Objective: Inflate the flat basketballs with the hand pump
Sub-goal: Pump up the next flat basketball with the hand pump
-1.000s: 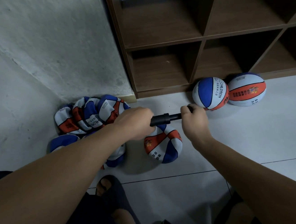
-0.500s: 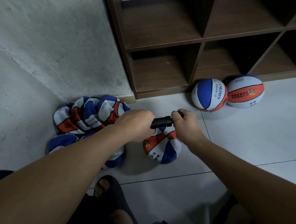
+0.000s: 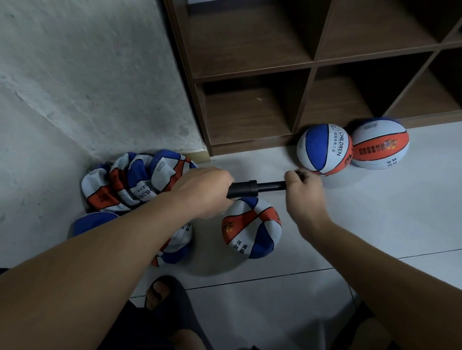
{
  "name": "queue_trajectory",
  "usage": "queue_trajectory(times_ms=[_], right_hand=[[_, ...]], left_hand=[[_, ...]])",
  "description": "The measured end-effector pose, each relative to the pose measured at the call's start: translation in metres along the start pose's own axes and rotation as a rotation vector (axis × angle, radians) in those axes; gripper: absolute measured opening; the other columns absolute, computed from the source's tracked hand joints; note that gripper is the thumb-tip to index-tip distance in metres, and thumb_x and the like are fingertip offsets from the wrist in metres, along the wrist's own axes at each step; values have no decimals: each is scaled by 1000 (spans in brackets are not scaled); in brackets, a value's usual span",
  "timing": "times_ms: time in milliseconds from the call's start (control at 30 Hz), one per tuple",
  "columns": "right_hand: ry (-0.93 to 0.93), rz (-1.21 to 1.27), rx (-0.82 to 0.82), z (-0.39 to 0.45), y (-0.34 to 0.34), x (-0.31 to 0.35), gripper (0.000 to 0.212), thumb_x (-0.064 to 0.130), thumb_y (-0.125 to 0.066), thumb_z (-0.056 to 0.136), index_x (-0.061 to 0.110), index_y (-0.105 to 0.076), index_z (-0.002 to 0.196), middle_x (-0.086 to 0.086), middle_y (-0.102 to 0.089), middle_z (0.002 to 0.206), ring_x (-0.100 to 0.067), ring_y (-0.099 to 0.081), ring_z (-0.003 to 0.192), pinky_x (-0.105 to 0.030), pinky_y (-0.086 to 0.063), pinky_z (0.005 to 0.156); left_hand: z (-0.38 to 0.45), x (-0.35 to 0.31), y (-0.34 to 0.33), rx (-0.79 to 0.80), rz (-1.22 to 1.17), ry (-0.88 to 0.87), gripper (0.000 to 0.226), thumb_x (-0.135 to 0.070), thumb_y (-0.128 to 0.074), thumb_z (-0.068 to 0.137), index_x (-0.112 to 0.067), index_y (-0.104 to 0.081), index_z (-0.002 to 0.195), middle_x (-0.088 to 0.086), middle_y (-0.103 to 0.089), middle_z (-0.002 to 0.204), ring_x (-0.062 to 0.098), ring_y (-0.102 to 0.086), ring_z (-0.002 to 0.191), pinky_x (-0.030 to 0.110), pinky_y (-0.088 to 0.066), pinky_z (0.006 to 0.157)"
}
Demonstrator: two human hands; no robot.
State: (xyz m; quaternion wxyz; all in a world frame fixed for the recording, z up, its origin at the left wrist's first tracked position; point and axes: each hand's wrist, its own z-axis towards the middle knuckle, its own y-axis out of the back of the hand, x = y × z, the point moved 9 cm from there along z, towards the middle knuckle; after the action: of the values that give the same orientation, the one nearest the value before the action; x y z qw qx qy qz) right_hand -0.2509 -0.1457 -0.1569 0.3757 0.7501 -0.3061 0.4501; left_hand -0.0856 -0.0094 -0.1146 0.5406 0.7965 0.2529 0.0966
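Pumping: left hand (image 3: 206,192) grips the hand pump (image 3: 244,189) barrel, right hand (image 3: 305,193) clasps its extended handle; next, push in over the half-flat basketball (image 3: 252,227).

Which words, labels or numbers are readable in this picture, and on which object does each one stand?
"CHILDREN": on the round blue and white ball by the shelf.
"HILDRE", partly hidden: on a flat ball in the pile.
Chinese characters on these balls, the orange-banded ball and the ball under the pump: too blurred to read.
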Motion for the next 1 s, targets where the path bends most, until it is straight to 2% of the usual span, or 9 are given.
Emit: queue_trajectory(times_ms=[133, 200, 300, 433, 567, 667, 767, 900, 1000], right_hand=[[81, -15, 47, -13, -19, 11, 27, 19, -50, 109, 10, -56, 84, 3, -42, 64, -5, -37, 48, -24, -31, 48], [71, 0, 82, -17, -28, 11, 27, 21, -50, 109, 7, -56, 87, 0, -46, 68, -5, -39, 51, -26, -35, 53], [51, -1, 107, -20, -35, 7, 28, 24, -49, 109, 3, -56, 93, -3, -48, 71, -11, -43, 58, -37, -39, 61], [61, -17, 107, -16, -33, 8, 30, 23, -49, 109, -1, -55, 93, -2, -45, 69, -8, -39, 53, -28, -36, 54], [68, -53, 169, -10, -30, 10, 28, 26, -51, 109, 12, -55, 85, 1, -44, 66, -10, -40, 52, -30, -35, 54], [13, -25, 107, 6, -4, 8, 26, 28, -53, 103, 17, -54, 79, -2, -46, 67, -19, -43, 62, -40, -38, 61], [-23, 23, 25, 23, 24, 4, 24, 31, -53, 91, 24, -44, 70, -1, -37, 65, -21, -34, 63, -44, -34, 66], [-47, 60, -57, 27, 35, 3, 18, 32, -52, 87, 27, -46, 71, -4, -34, 71, -27, -31, 73, -46, -32, 68], [-14, 40, -48, 9, 19, 11, 24, 27, -52, 95, 20, -50, 73, 1, -38, 65, -22, -36, 66, -43, -33, 64]], left_hand=[[-3, -13, 0, 6, 14, -18, 19, -30, -63, 98, -27, -60, 80, 0, -65, 77, 20, -65, 66, 31, -46, 56], [-4, -17, 1, 4, 17, -20, 16, -30, -64, 98, -27, -61, 82, 0, -65, 78, 19, -64, 66, 30, -42, 54], [-4, -20, 0, 8, 10, -30, 16, -31, -64, 98, -27, -61, 83, -1, -65, 78, 19, -65, 67, 32, -47, 56], [-3, -18, -1, -2, -4, -30, 17, -31, -64, 97, -27, -59, 81, -1, -65, 76, 19, -65, 65, 31, -43, 54], [0, -15, -5, 9, -37, -33, 17, -34, -63, 97, -26, -63, 81, 0, -66, 75, 22, -67, 65, 31, -44, 53], [4, 3, -3, 4, -45, -12, 23, -41, -65, 98, -28, -63, 80, -2, -66, 75, 20, -67, 65, 34, -54, 57], [5, 22, 0, 12, -31, 19, 20, -40, -67, 97, -27, -64, 81, -2, -67, 74, 19, -69, 67, 39, -61, 66], [4, 17, 3, -7, -55, 6, 19, -37, -69, 95, -27, -63, 79, -2, -66, 72, 20, -68, 65, 40, -62, 66], [5, 2, 0, -13, -44, 4, 22, -37, -68, 98, -27, -63, 78, -1, -66, 73, 20, -68, 63, 36, -57, 57]])
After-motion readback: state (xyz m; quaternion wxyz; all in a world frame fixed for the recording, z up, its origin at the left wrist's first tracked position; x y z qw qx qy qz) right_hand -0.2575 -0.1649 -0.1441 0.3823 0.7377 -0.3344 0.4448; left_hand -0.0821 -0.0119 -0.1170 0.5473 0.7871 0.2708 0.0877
